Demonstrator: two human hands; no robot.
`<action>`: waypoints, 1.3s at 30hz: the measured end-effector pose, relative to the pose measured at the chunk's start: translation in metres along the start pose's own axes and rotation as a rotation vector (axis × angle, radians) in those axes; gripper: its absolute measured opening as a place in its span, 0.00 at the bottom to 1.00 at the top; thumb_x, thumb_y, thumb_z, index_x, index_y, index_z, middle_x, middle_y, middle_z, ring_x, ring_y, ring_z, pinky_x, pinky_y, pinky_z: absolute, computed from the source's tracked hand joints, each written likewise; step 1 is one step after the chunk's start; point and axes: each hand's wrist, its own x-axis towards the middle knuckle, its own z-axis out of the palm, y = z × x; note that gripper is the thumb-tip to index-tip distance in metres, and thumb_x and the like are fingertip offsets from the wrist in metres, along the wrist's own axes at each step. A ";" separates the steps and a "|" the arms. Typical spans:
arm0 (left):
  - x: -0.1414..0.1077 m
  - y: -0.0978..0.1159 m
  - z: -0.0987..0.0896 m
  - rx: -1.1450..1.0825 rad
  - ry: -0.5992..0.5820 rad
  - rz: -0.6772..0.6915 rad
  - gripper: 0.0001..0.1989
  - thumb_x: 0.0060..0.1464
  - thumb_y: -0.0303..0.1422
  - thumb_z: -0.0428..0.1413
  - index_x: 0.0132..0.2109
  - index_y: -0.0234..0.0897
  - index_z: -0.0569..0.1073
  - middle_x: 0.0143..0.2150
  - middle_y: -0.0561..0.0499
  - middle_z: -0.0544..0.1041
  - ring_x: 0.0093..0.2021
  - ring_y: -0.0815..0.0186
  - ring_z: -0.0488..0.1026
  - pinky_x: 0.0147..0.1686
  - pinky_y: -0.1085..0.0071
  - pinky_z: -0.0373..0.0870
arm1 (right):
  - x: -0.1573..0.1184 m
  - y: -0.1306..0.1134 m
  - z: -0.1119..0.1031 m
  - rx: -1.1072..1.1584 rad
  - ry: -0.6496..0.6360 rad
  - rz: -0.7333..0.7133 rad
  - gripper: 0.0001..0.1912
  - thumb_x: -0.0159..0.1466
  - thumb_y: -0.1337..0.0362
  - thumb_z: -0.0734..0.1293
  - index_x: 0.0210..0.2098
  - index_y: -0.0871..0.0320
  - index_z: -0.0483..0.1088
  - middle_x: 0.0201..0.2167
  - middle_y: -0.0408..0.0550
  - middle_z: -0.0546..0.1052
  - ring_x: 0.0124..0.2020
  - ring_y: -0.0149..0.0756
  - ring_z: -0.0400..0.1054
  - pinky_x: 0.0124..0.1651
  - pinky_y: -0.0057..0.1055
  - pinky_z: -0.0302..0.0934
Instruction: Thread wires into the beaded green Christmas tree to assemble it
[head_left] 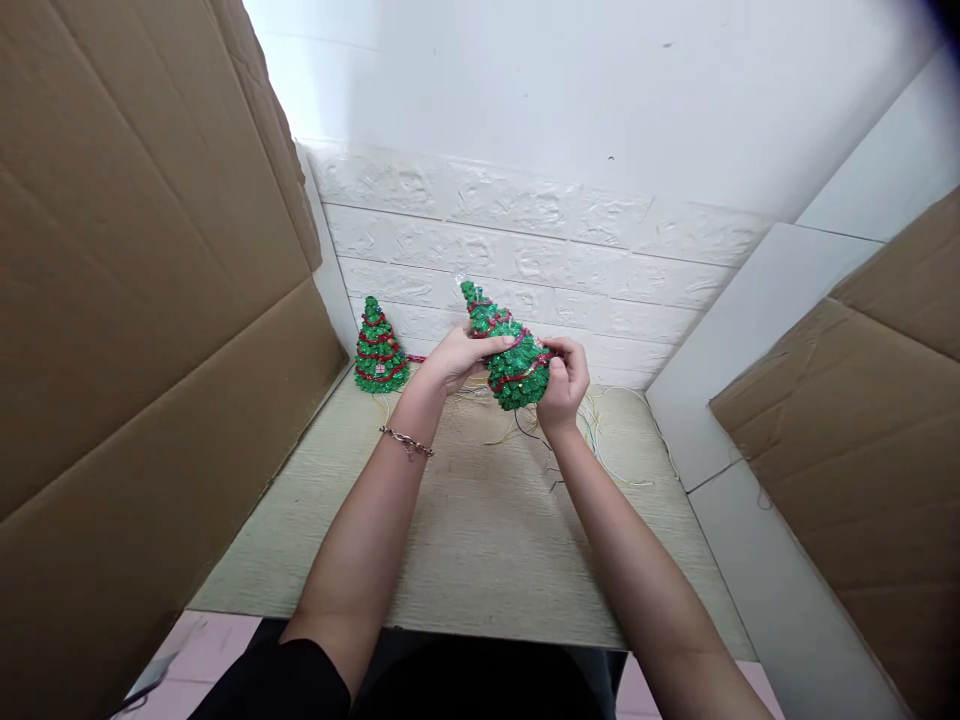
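Holding tilted tree, L hand at mid, R hand nr base

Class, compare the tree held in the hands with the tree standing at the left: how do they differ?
The held tree tilts, its top toward the left; the standing tree is upright.
The held tree is between the left hand and right hand; the standing tree rests on the tabletop, untouched.
Both are green with red trim.
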 end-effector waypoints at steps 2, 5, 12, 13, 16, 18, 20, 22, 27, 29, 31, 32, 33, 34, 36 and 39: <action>0.003 -0.005 0.004 -0.080 -0.027 0.059 0.21 0.30 0.29 0.70 0.36 0.31 0.74 0.36 0.48 0.77 0.34 0.67 0.73 0.37 0.70 0.70 | 0.001 -0.002 -0.003 -0.031 0.003 -0.072 0.12 0.62 0.59 0.60 0.43 0.54 0.69 0.41 0.47 0.70 0.44 0.41 0.65 0.51 0.37 0.59; 0.006 -0.014 0.014 -0.172 -0.041 0.095 0.21 0.32 0.30 0.70 0.35 0.30 0.73 0.33 0.50 0.76 0.33 0.69 0.73 0.37 0.71 0.70 | 0.001 -0.003 -0.006 -0.037 0.008 -0.127 0.18 0.59 0.58 0.63 0.49 0.53 0.66 0.46 0.48 0.68 0.50 0.44 0.63 0.57 0.41 0.56; 0.007 -0.024 0.030 -0.304 0.005 0.173 0.21 0.34 0.34 0.69 0.36 0.32 0.71 0.32 0.53 0.76 0.32 0.69 0.73 0.39 0.69 0.70 | -0.001 -0.010 -0.004 0.022 -0.028 -0.012 0.26 0.49 0.50 0.66 0.46 0.50 0.64 0.54 0.48 0.63 0.60 0.50 0.53 0.62 0.46 0.51; 0.007 -0.023 0.029 -0.297 0.015 0.186 0.21 0.34 0.34 0.69 0.36 0.32 0.70 0.32 0.53 0.76 0.32 0.69 0.73 0.39 0.70 0.70 | -0.002 -0.012 -0.002 0.037 -0.017 -0.045 0.26 0.50 0.50 0.65 0.47 0.50 0.64 0.54 0.48 0.63 0.59 0.49 0.54 0.61 0.46 0.51; 0.007 -0.020 0.024 -0.252 0.027 0.230 0.21 0.35 0.33 0.68 0.37 0.33 0.70 0.32 0.54 0.75 0.32 0.70 0.72 0.38 0.70 0.70 | -0.001 -0.019 0.004 0.030 0.041 -0.147 0.25 0.57 0.50 0.61 0.52 0.50 0.61 0.53 0.49 0.63 0.56 0.47 0.58 0.58 0.44 0.55; 0.007 -0.017 0.020 -0.205 0.028 0.246 0.21 0.34 0.32 0.68 0.37 0.33 0.70 0.32 0.54 0.75 0.32 0.70 0.72 0.38 0.71 0.70 | 0.002 -0.025 0.007 -0.022 0.070 -0.143 0.24 0.60 0.50 0.56 0.54 0.50 0.60 0.51 0.50 0.64 0.53 0.45 0.61 0.54 0.43 0.59; 0.005 -0.013 0.017 -0.146 0.026 0.255 0.22 0.33 0.32 0.68 0.37 0.33 0.70 0.32 0.52 0.75 0.31 0.70 0.72 0.38 0.70 0.70 | 0.005 -0.029 0.008 -0.055 0.071 -0.103 0.23 0.63 0.51 0.54 0.54 0.51 0.60 0.48 0.50 0.65 0.48 0.43 0.64 0.49 0.41 0.62; 0.003 -0.010 0.015 -0.085 0.023 0.271 0.24 0.31 0.31 0.69 0.38 0.33 0.70 0.33 0.51 0.75 0.32 0.68 0.72 0.38 0.69 0.71 | 0.010 -0.031 0.007 -0.044 0.072 -0.068 0.20 0.64 0.54 0.53 0.53 0.51 0.61 0.44 0.49 0.67 0.44 0.41 0.66 0.46 0.39 0.62; -0.002 -0.005 0.010 -0.036 -0.043 0.304 0.27 0.30 0.30 0.69 0.41 0.34 0.69 0.38 0.49 0.75 0.37 0.65 0.74 0.43 0.66 0.71 | 0.022 -0.027 0.000 0.118 0.110 0.062 0.13 0.65 0.55 0.56 0.45 0.53 0.63 0.36 0.46 0.69 0.34 0.35 0.66 0.40 0.31 0.61; -0.003 -0.003 0.008 -0.040 -0.067 0.314 0.27 0.31 0.31 0.69 0.41 0.35 0.68 0.39 0.49 0.75 0.38 0.64 0.74 0.43 0.66 0.72 | 0.027 -0.025 -0.003 0.174 0.098 0.141 0.12 0.65 0.54 0.57 0.41 0.54 0.64 0.33 0.45 0.69 0.30 0.33 0.65 0.37 0.30 0.60; -0.005 -0.002 0.005 -0.034 -0.102 0.304 0.27 0.31 0.31 0.68 0.42 0.35 0.68 0.40 0.48 0.75 0.39 0.64 0.74 0.42 0.66 0.72 | 0.032 -0.026 -0.006 0.184 0.067 0.198 0.12 0.66 0.53 0.58 0.38 0.55 0.64 0.31 0.44 0.69 0.28 0.32 0.64 0.35 0.28 0.59; -0.006 -0.001 0.003 -0.028 -0.123 0.294 0.28 0.31 0.32 0.68 0.42 0.35 0.68 0.41 0.47 0.75 0.39 0.63 0.74 0.41 0.66 0.72 | 0.034 -0.027 -0.008 0.178 0.047 0.214 0.12 0.66 0.54 0.59 0.37 0.56 0.65 0.30 0.44 0.69 0.28 0.31 0.63 0.34 0.27 0.59; -0.006 -0.001 0.002 -0.023 -0.143 0.285 0.28 0.32 0.32 0.68 0.43 0.36 0.68 0.42 0.47 0.75 0.39 0.62 0.74 0.40 0.66 0.72 | 0.036 -0.028 -0.009 0.170 0.026 0.228 0.11 0.66 0.55 0.60 0.37 0.56 0.66 0.30 0.44 0.69 0.28 0.31 0.63 0.34 0.27 0.59; -0.007 -0.001 0.001 -0.018 -0.163 0.276 0.28 0.32 0.33 0.68 0.43 0.36 0.68 0.43 0.46 0.75 0.40 0.61 0.74 0.39 0.66 0.72 | 0.038 -0.030 -0.011 0.165 0.002 0.247 0.10 0.67 0.56 0.60 0.36 0.56 0.67 0.30 0.44 0.70 0.28 0.31 0.63 0.34 0.26 0.59; -0.009 -0.001 -0.001 -0.018 -0.189 0.266 0.30 0.31 0.35 0.69 0.44 0.36 0.68 0.44 0.44 0.74 0.41 0.59 0.74 0.38 0.66 0.72 | 0.041 -0.031 -0.012 0.178 -0.040 0.331 0.10 0.68 0.59 0.60 0.36 0.57 0.68 0.32 0.45 0.71 0.29 0.30 0.64 0.33 0.25 0.59; -0.010 -0.002 -0.002 -0.035 -0.185 0.257 0.33 0.27 0.37 0.69 0.44 0.37 0.68 0.44 0.44 0.75 0.43 0.56 0.74 0.38 0.65 0.72 | 0.042 -0.028 -0.008 0.253 -0.082 0.593 0.11 0.71 0.62 0.58 0.36 0.58 0.68 0.33 0.46 0.72 0.29 0.30 0.65 0.30 0.24 0.58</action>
